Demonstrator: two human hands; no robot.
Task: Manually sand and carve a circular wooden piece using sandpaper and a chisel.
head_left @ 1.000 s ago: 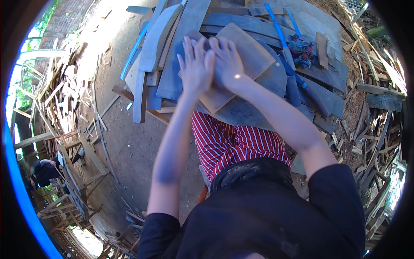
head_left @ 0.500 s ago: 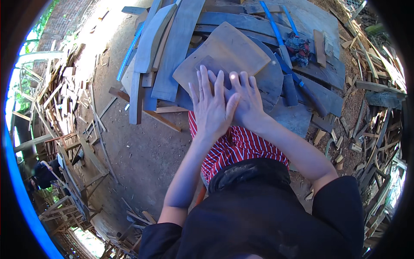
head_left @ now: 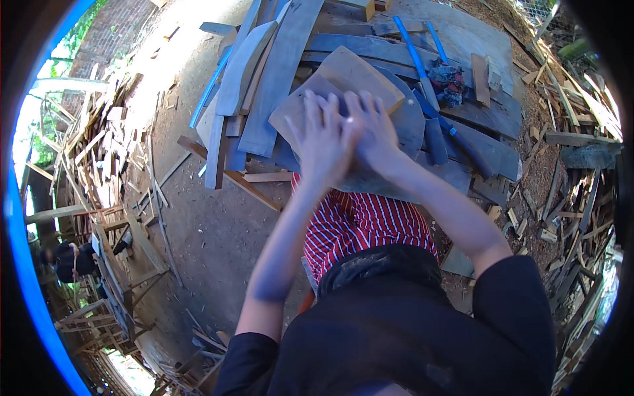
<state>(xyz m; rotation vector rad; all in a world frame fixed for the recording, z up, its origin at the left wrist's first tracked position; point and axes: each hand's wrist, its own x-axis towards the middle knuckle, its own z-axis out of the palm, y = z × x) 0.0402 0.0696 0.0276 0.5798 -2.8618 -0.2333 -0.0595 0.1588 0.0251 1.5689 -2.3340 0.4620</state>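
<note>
Wood panel (head_left: 343, 82) under the hands: pale tan, light brown grain. Boards (head_left: 277, 72) on the pile: weathered grey, some bluish-grey. Two long rods (head_left: 413, 56): bright blue. Rag (head_left: 449, 79) beside them: dark blue with red patches. Shorts (head_left: 363, 228): red with thin white vertical stripes. Shirt (head_left: 396, 330): plain black. Ground (head_left: 211, 224): dusty brown-grey. Scrap wood (head_left: 99, 145) at left: pale yellowish and grey.

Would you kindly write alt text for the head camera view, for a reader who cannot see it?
Seen from above, a person presses the left hand and right hand, fingers spread, flat on a tan wooden board lying on a pile of grey planks. Blue-handled tools lie to the right, with scrap wood strewn over the dirt ground.
</note>
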